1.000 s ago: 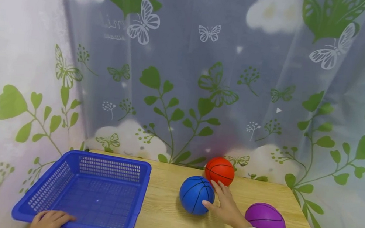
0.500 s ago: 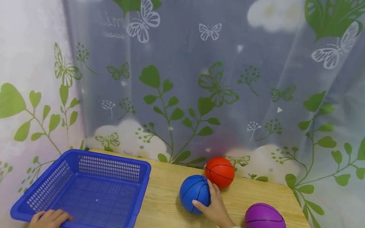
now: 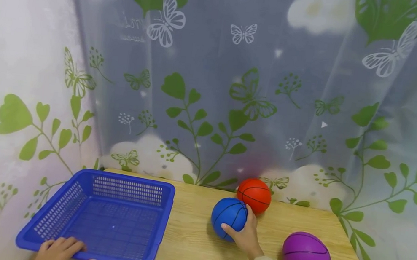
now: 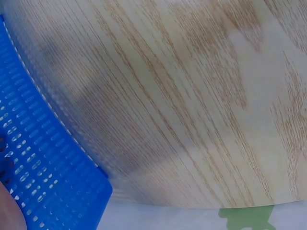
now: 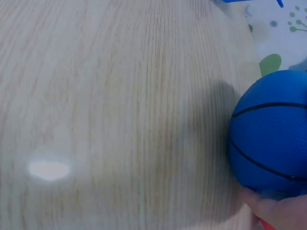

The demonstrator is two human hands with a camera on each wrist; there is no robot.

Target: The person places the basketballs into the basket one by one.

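A small blue basketball [image 3: 227, 219] is in my right hand [image 3: 245, 235], thumb across its near side and fingers round its right. In the right wrist view the thumb [image 5: 268, 208] presses low on this ball [image 5: 273, 134]; the other fingers are hidden there. My left hand [image 3: 60, 252] holds the near rim of a blue plastic basket [image 3: 167, 210], fingers over the rim and thumb outside. The left wrist view shows the basket's slotted wall [image 4: 57, 167] with part of the hand [image 4: 9, 213] at the edge. A red basketball [image 3: 254, 195] sits just behind the blue one.
A purple ball [image 3: 306, 257], slightly out of round, lies to the right of my right forearm. Everything stands on a wood-grain table [image 3: 188, 246]. Behind and at both sides hangs a curtain [image 3: 208, 62] with leaves and butterflies, close to the table's back edge.
My right hand has moved left from beside the red ball and taken hold of the blue basketball, which looks slightly raised. My left hand has stayed on the basket rim.
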